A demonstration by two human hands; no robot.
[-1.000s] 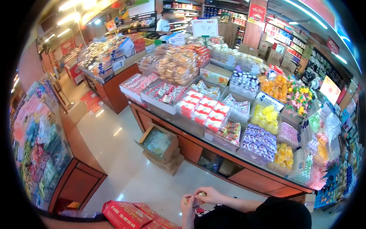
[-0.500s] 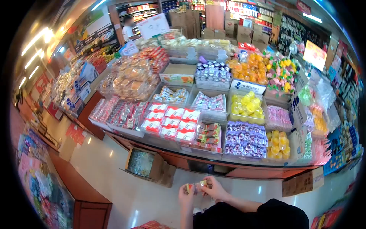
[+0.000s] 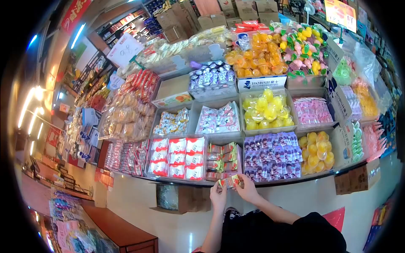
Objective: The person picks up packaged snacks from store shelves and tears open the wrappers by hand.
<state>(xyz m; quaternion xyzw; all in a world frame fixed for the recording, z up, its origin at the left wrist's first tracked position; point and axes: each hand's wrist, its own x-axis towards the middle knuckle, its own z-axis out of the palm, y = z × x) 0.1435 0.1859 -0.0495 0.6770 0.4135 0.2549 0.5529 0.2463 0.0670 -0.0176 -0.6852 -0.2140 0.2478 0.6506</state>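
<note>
A small wrapped snack packet [image 3: 230, 181], clear with red and yellow-green printing, is stretched level between both hands. My left hand [image 3: 217, 198] pinches its left end. At the opposite end, the fingers of my right hand [image 3: 248, 189] are closed on the wrapper. Both hands are just in front of the display counter's edge. Beyond them is a bin of similar-looking snack packets [image 3: 215, 164] with green and red wrappers. Red-and-white packs [image 3: 177, 158] lie to its left, and purple sachets [image 3: 272, 156] to its right.
Yellow jelly cups [image 3: 268, 110] and orange-yellow cups [image 3: 316, 152] fill bins on the right. Pink packets [image 3: 312, 110] lie behind them. An open cardboard box [image 3: 179, 198] stands on the floor below the counter. At lower left is a brown wooden stand [image 3: 122, 225].
My view has shifted and tilted. Both hands have come up closer to the counter's edge, the packet still held between them. More of its printed side now shows.
</note>
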